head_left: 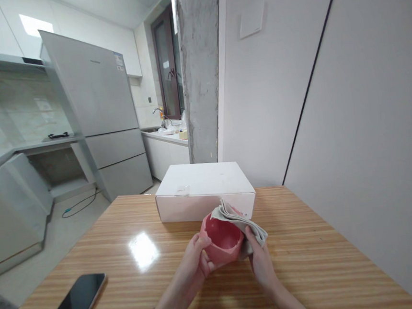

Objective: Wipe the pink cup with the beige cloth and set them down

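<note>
We record the left hand (196,257) closed round the outer wall of a pink bowl (223,239), which sits tilted between the hands, mouth toward us. The right hand (262,260) pinches a folded grey cloth (243,223) over the rim. Just beyond the grip lies a white carton (205,193); a phone (73,308) lies left, on a striped wooden table (300,242); a refrigerator (91,102) stands far ahead.

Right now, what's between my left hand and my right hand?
In the head view, a pink bowl and a folded grey cloth sit between your left hand and right hand.
</note>
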Available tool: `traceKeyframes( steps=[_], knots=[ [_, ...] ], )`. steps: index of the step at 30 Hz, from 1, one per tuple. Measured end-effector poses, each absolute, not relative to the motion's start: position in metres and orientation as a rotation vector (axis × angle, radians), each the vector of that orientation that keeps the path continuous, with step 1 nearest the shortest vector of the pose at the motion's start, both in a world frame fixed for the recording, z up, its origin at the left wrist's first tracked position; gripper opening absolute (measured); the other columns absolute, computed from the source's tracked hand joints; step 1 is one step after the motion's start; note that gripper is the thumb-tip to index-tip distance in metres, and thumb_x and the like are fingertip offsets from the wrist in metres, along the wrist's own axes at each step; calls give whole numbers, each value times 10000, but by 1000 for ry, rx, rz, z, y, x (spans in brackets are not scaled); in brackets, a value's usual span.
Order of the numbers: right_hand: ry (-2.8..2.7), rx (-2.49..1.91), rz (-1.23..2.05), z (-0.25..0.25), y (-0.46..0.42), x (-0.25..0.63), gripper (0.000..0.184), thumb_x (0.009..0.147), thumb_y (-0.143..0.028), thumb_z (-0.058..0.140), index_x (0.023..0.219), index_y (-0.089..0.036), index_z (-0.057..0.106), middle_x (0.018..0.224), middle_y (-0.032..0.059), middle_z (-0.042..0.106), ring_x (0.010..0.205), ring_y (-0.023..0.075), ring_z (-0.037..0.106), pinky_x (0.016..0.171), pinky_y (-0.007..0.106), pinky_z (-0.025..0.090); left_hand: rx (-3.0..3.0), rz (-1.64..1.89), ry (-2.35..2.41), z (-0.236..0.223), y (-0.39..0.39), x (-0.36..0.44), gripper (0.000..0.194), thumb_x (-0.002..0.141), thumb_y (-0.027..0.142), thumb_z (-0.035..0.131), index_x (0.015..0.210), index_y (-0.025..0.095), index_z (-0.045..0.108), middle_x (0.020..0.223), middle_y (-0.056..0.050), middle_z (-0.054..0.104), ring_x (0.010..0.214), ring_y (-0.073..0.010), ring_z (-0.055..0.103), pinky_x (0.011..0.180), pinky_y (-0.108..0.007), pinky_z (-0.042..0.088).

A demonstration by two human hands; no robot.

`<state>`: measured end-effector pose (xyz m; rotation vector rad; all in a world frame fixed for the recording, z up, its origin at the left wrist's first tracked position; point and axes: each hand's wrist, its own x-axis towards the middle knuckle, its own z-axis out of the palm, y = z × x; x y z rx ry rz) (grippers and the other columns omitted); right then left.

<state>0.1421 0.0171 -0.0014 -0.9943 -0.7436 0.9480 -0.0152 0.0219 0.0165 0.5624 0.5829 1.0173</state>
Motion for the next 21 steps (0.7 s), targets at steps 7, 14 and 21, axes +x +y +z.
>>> traceKeyframes(
  steps=[7,14,21],
  knots=[
    [-779,-994,969,5,13,139,466,713,-583,669,1021,-236,712,1081,51,709,1124,272,582,1032,398,395,684,908,594,18,14,-15,382,792,408,643,1085,165,623,1017,-88,708,858,-208,667,638,-253,524],
    [-711,-1003,1063,7,15,143,473,677,-595,694,968,-224,726,1012,57,729,1036,293,625,983,428,441,709,876,916,17,18,-13,392,741,529,659,842,150,664,636,-12,664,504,-119,569,474,-207,453],
    [-748,-955,993,-2,16,137,463,707,-548,697,1050,-238,694,1156,42,678,1196,256,534,1086,395,334,574,1058,740,11,21,-9,384,679,415,762,914,157,600,728,-20,675,599,-133,617,583,-257,528]
  ],
)
